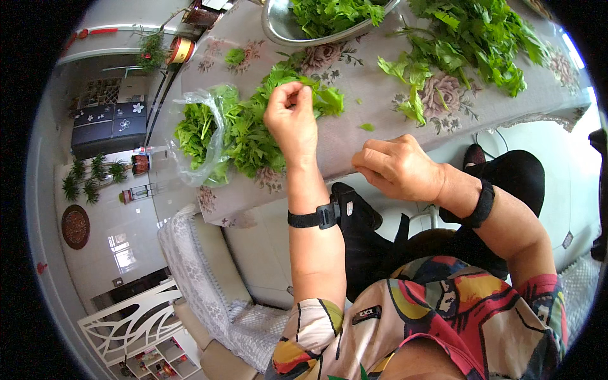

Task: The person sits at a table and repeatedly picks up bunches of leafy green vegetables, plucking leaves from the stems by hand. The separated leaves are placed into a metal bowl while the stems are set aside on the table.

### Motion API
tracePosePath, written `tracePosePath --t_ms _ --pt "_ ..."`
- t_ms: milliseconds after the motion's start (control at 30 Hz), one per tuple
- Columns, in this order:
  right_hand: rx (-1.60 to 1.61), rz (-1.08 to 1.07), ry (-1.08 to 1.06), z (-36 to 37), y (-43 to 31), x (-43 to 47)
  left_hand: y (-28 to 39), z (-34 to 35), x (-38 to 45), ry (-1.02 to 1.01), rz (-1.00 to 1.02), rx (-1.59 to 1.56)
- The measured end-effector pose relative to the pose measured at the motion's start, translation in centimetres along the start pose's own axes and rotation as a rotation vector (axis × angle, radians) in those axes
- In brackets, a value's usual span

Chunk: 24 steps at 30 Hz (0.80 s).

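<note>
My left hand (292, 116) is over a pile of leafy green celery (254, 142), its thumb and fingertips pinched together on a bit of leaf. My right hand (403, 166) is curled beside the table's front edge, fingers closed; whether something small is between them is hidden. Part of the pile lies in a clear plastic bag (202, 166) at the left. A steel bowl (311, 42) at the top holds more leaves. Another heap of leafy stems (475, 52) lies at the upper right, with a loose sprig (413, 97) near it.
The table has a floral tablecloth (342, 152); small leaf scraps (367, 127) lie on it. A potted plant (180, 50) stands beyond the table's left edge. My knees and a stool are below the front edge. A sofa with a lace cover (194, 251) is at the lower left.
</note>
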State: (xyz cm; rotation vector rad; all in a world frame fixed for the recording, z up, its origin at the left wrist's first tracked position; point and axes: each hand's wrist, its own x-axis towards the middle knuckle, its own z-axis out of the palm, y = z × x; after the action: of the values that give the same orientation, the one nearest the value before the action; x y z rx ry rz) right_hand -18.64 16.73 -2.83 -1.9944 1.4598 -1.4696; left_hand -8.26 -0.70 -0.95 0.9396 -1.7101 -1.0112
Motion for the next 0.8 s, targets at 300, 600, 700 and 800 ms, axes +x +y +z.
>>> tracePosePath --t_ms 300,600,700,800 --pt "0.382 0.448 0.105 -0.1 -0.1 1.0 3.1 -2.1 -0.5 -0.006 -0.319 -0.637" --pt "0.469 0.523 0.342 0.0 -0.2 3.5 3.8 -2.6 -1.7 -0.08 -0.38 -0.749" --pt "0.395 0.479 0.407 0.6 -0.5 4.1 4.2 -1.9 -2.6 -0.126 -0.351 -0.721" --pt "0.366 0.515 0.471 1.0 -0.3 4.9 4.6 -1.4 -3.2 -0.184 -0.319 -0.724"
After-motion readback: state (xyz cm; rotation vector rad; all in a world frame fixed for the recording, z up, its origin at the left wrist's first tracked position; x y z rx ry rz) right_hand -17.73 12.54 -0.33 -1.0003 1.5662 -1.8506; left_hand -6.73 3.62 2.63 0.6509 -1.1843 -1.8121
